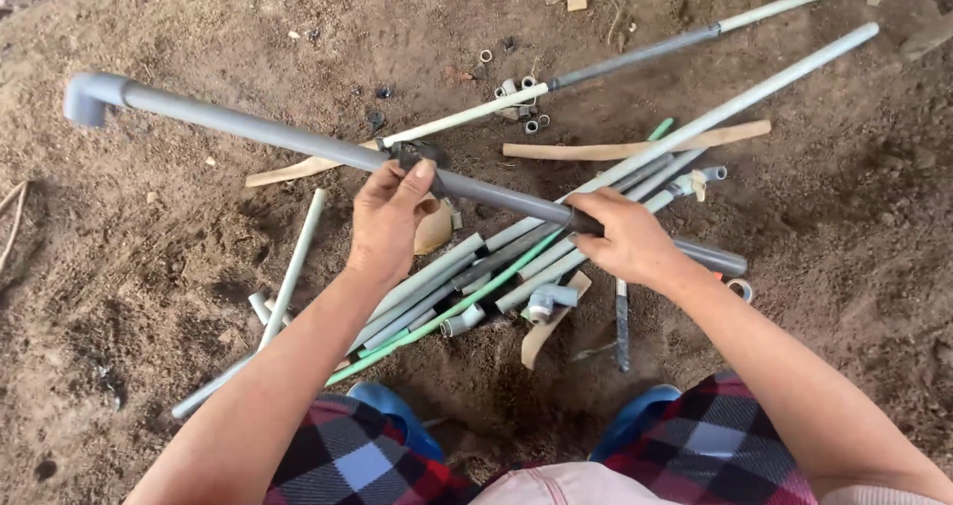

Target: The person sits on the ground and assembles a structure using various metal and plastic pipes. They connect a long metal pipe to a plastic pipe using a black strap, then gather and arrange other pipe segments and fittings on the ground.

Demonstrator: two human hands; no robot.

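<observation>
I am looking down at my two hands, which are holding a long grey pipe [298, 143] above a dirt floor [149, 296]. The pipe is running slantwise from upper left to lower right, with a grey elbow fitting [87, 96] on its far left end. My left hand [387, 217] is gripping the pipe near its middle, the fingers closing around a small dark piece [415, 153] that is sitting on the pipe. My right hand [625, 237] is clamping shut around the pipe's lower end, where a dark joint is showing just beside the fingers.

Under the hands a pile of pipes [476, 277] is lying on the dirt, pale grey and white ones with a thin green pipe [437, 316] crossing among them. Some small white fittings [521, 103] are lying further off, near a long white pipe [784, 78]. A strip of wood [635, 149] is lying across the pile. My knees in checked cloth [715, 445] and blue shoes [392, 411] are showing at the bottom edge.
</observation>
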